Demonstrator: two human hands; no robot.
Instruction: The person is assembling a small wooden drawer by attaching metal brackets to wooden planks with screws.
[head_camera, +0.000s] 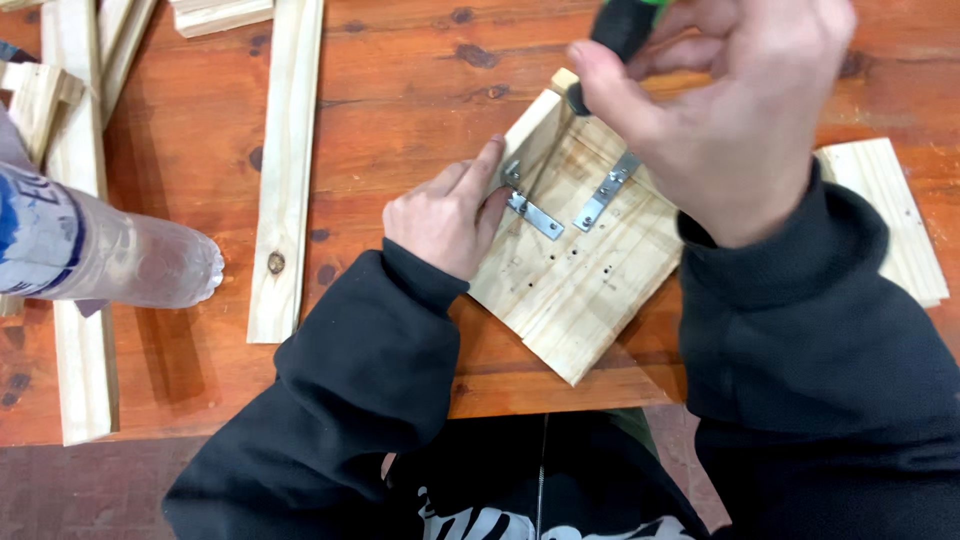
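While the left hand (445, 222) presses its curled fingers and outstretched forefinger against the left edge of a pale pine board assembly (580, 270), the right hand (720, 120) wraps its grip around the black-and-green handle of a screwdriver (620, 25), whose shaft slants down toward the upper corner of the wood. The assembly lies turned like a diamond near the front edge of the reddish-brown wooden tabletop (400, 90), its lowest corner close to that edge. Two small flat silver metal brackets (535, 215) sit on its upper face, one just beside the left forefinger, the other (605, 190) a little to the right; a few small holes show lower on the board. The step in hand looks like driving a screw through or near the left bracket, though the tip itself is hard to make out. The next move would call for steady downward pressure with the shaft kept in line with the screw, and for the left hand to keep the wood from twisting. A long pale wooden slat (285, 170) lies toward the left side, a clear plastic bottle (100, 255) beyond it near the left edge, and another pale board (890, 220) lies by the right edge.
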